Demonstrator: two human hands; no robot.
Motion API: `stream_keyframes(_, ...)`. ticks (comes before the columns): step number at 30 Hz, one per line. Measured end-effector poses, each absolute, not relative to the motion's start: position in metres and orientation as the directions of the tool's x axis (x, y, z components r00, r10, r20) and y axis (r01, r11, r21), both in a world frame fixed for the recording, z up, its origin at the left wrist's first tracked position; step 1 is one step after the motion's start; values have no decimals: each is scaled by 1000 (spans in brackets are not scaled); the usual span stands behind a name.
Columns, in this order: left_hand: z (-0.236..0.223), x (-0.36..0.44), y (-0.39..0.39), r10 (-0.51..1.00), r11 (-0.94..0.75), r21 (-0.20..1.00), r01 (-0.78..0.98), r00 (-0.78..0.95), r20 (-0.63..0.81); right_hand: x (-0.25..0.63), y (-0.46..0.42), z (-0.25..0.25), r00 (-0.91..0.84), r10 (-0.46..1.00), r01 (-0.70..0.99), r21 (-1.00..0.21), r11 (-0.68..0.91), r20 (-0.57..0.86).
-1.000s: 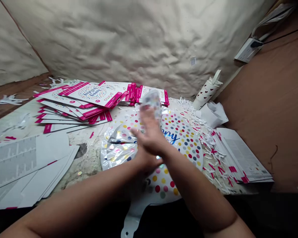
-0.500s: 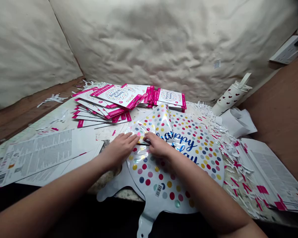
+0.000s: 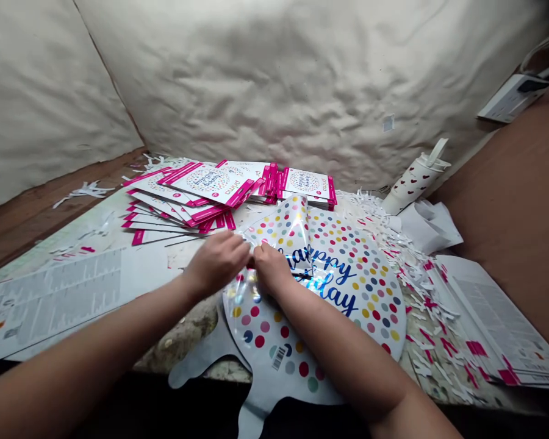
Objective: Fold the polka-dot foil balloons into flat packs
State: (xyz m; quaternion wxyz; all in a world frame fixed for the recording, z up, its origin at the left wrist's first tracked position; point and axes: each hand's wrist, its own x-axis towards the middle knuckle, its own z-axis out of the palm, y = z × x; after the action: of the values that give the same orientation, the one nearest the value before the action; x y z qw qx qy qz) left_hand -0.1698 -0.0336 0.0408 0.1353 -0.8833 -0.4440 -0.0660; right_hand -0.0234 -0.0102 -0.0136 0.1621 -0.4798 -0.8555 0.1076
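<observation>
Two hands (image 3: 217, 262) (image 3: 269, 268), foil balloon (image 3: 348, 311), "Happy Birthday" lettering (image 3: 332, 283)

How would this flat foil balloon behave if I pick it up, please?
The foil balloon is probably very light and floppy, since its top is folded over between the left hand and right hand. Its glossy film also looks slippery, so it may slide.
</observation>
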Motion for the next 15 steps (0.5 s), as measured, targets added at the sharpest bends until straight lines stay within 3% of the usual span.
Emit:
stream_keyframes(4, 15, -163, -50, 709, -701, 9, 713, 695, 117, 2, 5, -1, -393, 878, 806, -357, 472, 274)
stream_keyframes(8, -1, -170, -44, 878, -467, 58, 882, 470, -84, 95, 24, 54, -75, 884, 868, -407, 286, 461)
stream_keyframes(11, 2, -171, -39, 910, -371, 48, 927, 373, -181, 163, 19, 98, 178, 748, 899, -415, 142, 640)
stream_keyframes(13, 4, -168, -37, 911, -357, 45, 933, 358, -206, 184, 1, 114, 160, 596, 911, -350, 219, 787)
stream_keyframes(15, 6, -167, -34, 910, -354, 41, 934, 355, -214, 184, -26, 115, 33, 519, 889, -263, 376, 854)
